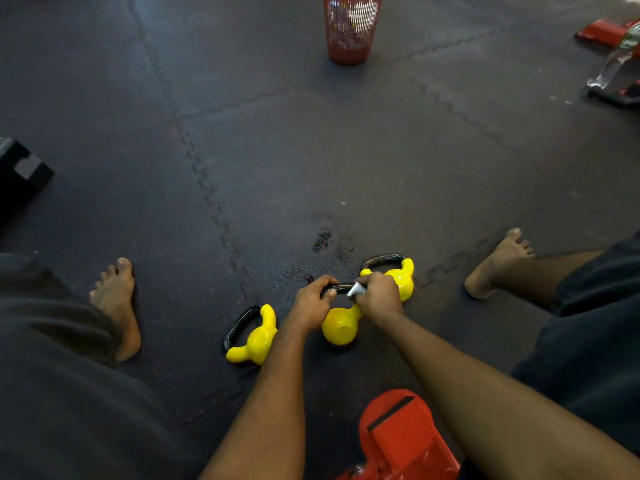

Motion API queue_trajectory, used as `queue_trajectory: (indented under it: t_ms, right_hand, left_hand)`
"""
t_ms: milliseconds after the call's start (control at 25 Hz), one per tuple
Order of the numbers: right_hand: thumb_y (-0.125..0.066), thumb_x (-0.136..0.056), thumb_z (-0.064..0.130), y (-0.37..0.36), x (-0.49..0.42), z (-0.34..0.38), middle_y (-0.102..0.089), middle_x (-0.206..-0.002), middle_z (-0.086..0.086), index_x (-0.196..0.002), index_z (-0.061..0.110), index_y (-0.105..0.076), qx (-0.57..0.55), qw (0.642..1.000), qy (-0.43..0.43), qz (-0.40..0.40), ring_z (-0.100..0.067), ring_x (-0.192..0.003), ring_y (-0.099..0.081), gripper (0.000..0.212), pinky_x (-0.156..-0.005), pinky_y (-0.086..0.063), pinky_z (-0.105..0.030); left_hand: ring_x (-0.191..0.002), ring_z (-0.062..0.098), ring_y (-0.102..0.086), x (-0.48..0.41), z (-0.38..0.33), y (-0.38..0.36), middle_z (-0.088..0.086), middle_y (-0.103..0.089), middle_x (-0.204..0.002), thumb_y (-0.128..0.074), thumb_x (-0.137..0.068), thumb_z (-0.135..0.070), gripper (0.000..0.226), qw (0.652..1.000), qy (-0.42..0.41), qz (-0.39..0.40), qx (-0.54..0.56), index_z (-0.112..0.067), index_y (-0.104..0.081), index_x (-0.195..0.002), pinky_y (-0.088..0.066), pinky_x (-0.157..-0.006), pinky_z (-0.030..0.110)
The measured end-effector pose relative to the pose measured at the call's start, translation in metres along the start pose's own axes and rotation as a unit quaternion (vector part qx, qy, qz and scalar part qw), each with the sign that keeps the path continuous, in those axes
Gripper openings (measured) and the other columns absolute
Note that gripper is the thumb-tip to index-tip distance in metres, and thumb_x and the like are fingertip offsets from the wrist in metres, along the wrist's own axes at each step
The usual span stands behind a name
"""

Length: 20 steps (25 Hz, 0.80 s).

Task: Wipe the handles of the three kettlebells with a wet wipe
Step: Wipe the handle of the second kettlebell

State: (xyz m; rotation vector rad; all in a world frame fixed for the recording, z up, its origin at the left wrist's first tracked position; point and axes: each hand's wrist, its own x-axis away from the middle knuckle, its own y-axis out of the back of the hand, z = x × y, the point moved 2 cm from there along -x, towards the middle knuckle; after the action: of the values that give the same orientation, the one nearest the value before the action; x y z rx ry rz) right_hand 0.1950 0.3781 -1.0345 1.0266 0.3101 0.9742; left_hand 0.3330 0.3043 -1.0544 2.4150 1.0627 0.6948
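On dark rubber floor tiles, between a seated person's bare feet, lie three yellow kettlebells with black handles. The middle kettlebell has its handle gripped by the left hand, fingers curled round it. Beside it, the right hand pinches a white wet wipe against the same handle. The left kettlebell lies near; the right kettlebell sits just behind the right hand. A red mesh bin stands well apart.

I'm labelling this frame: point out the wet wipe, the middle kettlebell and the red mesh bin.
wet wipe (pixel 356 289): head view, its white exposed fold.
middle kettlebell (pixel 338 328): head view, its yellow body.
red mesh bin (pixel 348 51): head view, its red wall.
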Motion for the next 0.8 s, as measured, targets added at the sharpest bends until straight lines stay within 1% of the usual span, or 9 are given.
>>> queue_trajectory:
  t_ms: [80,160,240,400,480,520,600,680,800]
  right_hand:
    - [-0.076,-0.072,0.022,0.012,-0.015,-0.001,-0.073,-0.085,-0.01,-0.095,0.018,-0.078,0.034,0.991,0.033,0.124,-0.023,-0.081,-0.064,0.023,-0.066,-0.045,-0.029]
    - [-0.077,-0.072,0.021,0.019,-0.021,-0.005,-0.072,-0.082,-0.007,-0.096,0.019,-0.078,0.037,0.983,0.034,0.176,-0.017,-0.078,-0.061,0.024,-0.064,-0.043,-0.027]
    - [-0.073,-0.075,0.018,0.012,-0.014,-0.003,-0.073,-0.085,-0.009,-0.093,0.018,-0.078,-0.001,0.993,0.022,0.113,-0.022,-0.081,-0.064,0.018,-0.069,-0.047,-0.032]
    - [-0.06,-0.078,0.01,-0.02,0.032,0.003,-0.067,-0.075,-0.009,-0.084,0.02,-0.07,-0.083,0.985,-0.063,-0.135,-0.031,-0.071,-0.06,0.015,-0.056,-0.039,-0.03]
    - [-0.06,-0.079,0.009,-0.022,0.035,0.004,-0.067,-0.075,-0.01,-0.086,0.019,-0.07,-0.073,0.984,-0.065,-0.147,-0.032,-0.071,-0.061,0.016,-0.056,-0.038,-0.029]
    - [-0.062,-0.078,0.01,-0.016,0.027,0.003,-0.069,-0.077,-0.011,-0.086,0.019,-0.072,-0.059,0.991,-0.047,-0.11,-0.032,-0.074,-0.062,0.016,-0.058,-0.04,-0.03]
    - [-0.07,-0.076,0.017,0.005,0.004,0.002,-0.072,-0.085,-0.012,-0.091,0.018,-0.077,-0.002,1.0,-0.004,0.026,-0.028,-0.081,-0.064,0.016,-0.066,-0.047,-0.033]
    - [-0.078,-0.073,0.024,0.025,-0.014,0.004,-0.073,-0.087,-0.01,-0.095,0.018,-0.078,0.069,0.985,0.03,0.155,-0.022,-0.079,-0.062,0.023,-0.071,-0.048,-0.032]
    - [-0.082,-0.071,0.03,0.033,-0.019,0.011,-0.072,-0.09,-0.008,-0.099,0.018,-0.077,0.132,0.966,0.04,0.219,-0.018,-0.08,-0.058,0.031,-0.074,-0.049,-0.031]
  left_hand:
    - [-0.085,0.014,-0.054,0.0,0.003,0.003,-0.003,-0.061,-0.092,-0.054,-0.094,-0.016,0.019,1.0,-0.006,0.006,-0.004,-0.024,-0.063,-0.108,-0.038,-0.073,0.023]
    - [-0.086,0.014,-0.054,0.001,0.003,0.003,-0.003,-0.063,-0.095,-0.054,-0.094,-0.017,0.019,1.0,-0.01,0.011,-0.008,-0.024,-0.063,-0.109,-0.037,-0.074,0.022]
    - [-0.087,0.014,-0.054,0.002,0.002,0.003,-0.001,-0.064,-0.097,-0.054,-0.094,-0.017,0.019,1.0,-0.002,0.001,-0.007,-0.024,-0.063,-0.109,-0.037,-0.074,0.022]
    - [-0.086,0.016,-0.054,0.005,-0.004,-0.002,-0.003,-0.062,-0.094,-0.053,-0.095,-0.016,0.017,1.0,-0.011,0.0,-0.01,-0.023,-0.063,-0.108,-0.037,-0.074,0.023]
    - [-0.084,0.015,-0.053,0.007,-0.007,-0.002,-0.004,-0.06,-0.092,-0.053,-0.095,-0.016,0.016,1.0,-0.016,0.0,-0.016,-0.023,-0.062,-0.107,-0.036,-0.073,0.023]
    - [-0.084,0.015,-0.053,0.007,-0.007,-0.001,-0.004,-0.06,-0.092,-0.053,-0.095,-0.016,0.017,1.0,-0.014,-0.003,-0.016,-0.023,-0.062,-0.107,-0.036,-0.072,0.023]
    - [-0.084,0.015,-0.053,0.005,-0.005,0.0,-0.003,-0.06,-0.092,-0.053,-0.095,-0.015,0.017,1.0,-0.011,-0.008,-0.01,-0.021,-0.063,-0.108,-0.035,-0.071,0.022]
    - [-0.083,0.014,-0.052,0.006,-0.005,0.002,-0.002,-0.06,-0.091,-0.053,-0.095,-0.015,0.018,1.0,-0.01,0.0,-0.007,-0.021,-0.063,-0.108,-0.035,-0.071,0.022]
    - [-0.084,0.014,-0.054,0.009,-0.005,0.004,-0.002,-0.062,-0.093,-0.055,-0.094,-0.015,0.018,1.0,-0.014,0.017,0.002,-0.022,-0.064,-0.107,-0.037,-0.072,0.022]
